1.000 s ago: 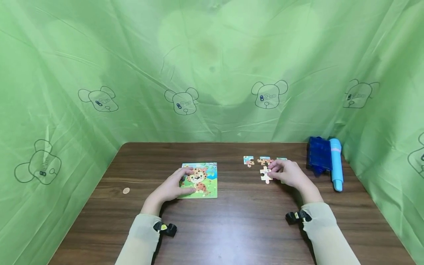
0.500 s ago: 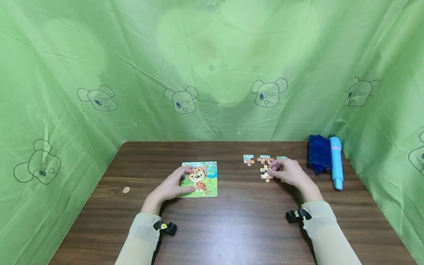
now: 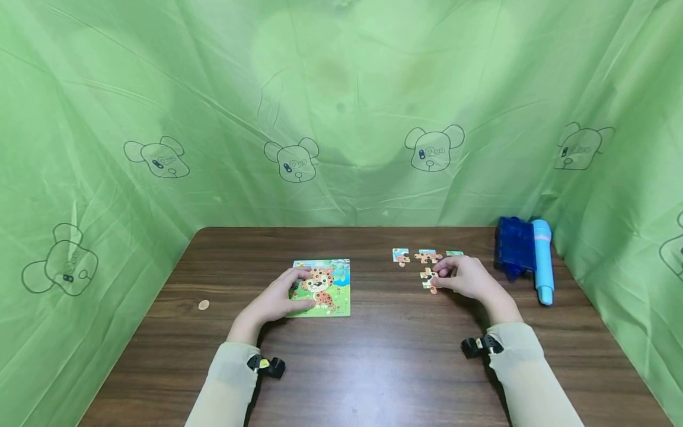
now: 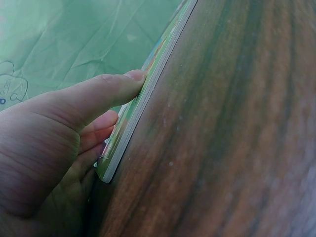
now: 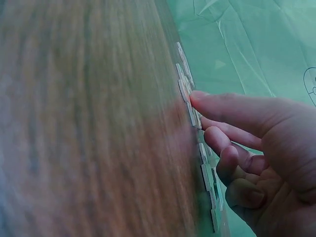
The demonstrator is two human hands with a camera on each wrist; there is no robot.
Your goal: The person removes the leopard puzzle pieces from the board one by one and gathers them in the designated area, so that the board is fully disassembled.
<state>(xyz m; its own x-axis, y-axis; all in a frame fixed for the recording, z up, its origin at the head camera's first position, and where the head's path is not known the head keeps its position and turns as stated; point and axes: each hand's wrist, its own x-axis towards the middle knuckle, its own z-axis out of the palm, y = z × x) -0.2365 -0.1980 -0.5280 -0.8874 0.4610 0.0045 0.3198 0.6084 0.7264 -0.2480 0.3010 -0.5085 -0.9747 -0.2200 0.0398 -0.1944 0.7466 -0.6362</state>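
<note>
In the head view my left hand (image 3: 281, 296) rests over the left side of a square picture puzzle (image 3: 338, 299) showing a spotted leopard cub on grass. Its thumb (image 4: 118, 89) presses the top near the front edge in the left wrist view, with the other fingers partly hidden behind. My right hand (image 3: 466, 277) pinches a spotted jigsaw piece (image 3: 427, 278) between thumb and fingers, low at the table. Behind it lie a blue-edged piece (image 3: 400, 255) and a wide spotted piece (image 3: 425, 256). A greenish piece (image 3: 454, 253) is partly covered by the hand.
A dark blue translucent box (image 3: 514, 248) and a light blue cylindrical pen-like object (image 3: 543, 261) sit at the back right. On the left lies a small round disc (image 3: 203, 305). Green cloth (image 3: 341, 201) with bear-head outlines rises behind the brown wooden table (image 3: 363, 379).
The piece in my right hand has shifted slightly right and turned a little; its face, pale a second ago, now shows its spots clearly. My left hand and the square puzzle stay in place.
</note>
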